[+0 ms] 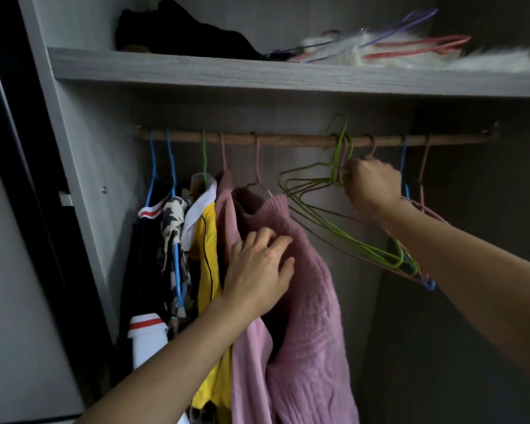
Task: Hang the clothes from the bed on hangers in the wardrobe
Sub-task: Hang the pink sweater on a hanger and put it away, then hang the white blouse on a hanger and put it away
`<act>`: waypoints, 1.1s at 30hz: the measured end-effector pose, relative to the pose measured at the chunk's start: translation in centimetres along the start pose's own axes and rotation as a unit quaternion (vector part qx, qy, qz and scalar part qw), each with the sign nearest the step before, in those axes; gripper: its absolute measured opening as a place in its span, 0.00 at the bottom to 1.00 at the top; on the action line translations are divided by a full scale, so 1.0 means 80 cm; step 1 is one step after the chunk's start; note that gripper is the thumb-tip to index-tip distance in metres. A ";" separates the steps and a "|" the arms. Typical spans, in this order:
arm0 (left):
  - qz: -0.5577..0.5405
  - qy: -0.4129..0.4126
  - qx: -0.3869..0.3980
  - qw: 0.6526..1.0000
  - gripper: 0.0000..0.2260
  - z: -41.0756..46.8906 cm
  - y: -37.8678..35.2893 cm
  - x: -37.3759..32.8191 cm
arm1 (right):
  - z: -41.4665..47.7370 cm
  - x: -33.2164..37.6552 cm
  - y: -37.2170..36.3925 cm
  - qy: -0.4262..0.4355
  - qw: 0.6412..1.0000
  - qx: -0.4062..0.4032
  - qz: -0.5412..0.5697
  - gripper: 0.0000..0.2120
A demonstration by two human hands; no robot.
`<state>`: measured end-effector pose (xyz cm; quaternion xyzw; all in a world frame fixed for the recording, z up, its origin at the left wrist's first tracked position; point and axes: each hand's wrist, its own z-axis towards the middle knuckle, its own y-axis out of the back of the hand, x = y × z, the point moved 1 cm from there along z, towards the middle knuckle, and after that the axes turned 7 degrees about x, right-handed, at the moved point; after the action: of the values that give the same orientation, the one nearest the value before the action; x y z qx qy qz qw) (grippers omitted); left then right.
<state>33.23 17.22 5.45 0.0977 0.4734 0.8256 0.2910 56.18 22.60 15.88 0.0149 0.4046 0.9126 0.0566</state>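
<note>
A wooden rail [288, 139] runs across the wardrobe. On its left part hang several garments; the rightmost is a pink knitted sweater [312, 316]. My left hand [259, 272] lies flat against that sweater's shoulder with fingers spread, pressing it leftward. My right hand [371, 186] is closed around the necks of a bunch of empty wire hangers, green ones [334, 228] foremost, just under the rail. Their hooks sit on or near the rail. The hanger bodies tilt down to the right under my right forearm.
A yellow and white top [207, 240], a patterned garment [173, 228] and a dark striped one [147, 240] hang further left. More empty hangers [421, 175] hang at the right. The shelf [257, 73] above holds dark clothing, white fluff and spare hangers.
</note>
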 end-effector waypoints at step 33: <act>-0.066 -0.288 0.340 0.893 0.11 -0.160 -0.336 -0.770 | -0.756 -0.722 0.228 -0.360 0.901 0.241 -0.019 0.11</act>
<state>88.07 -17.08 -16.87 0.3924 0.6260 0.5289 0.4175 107.44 -40.75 -10.21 0.3475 0.5647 0.7183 0.2106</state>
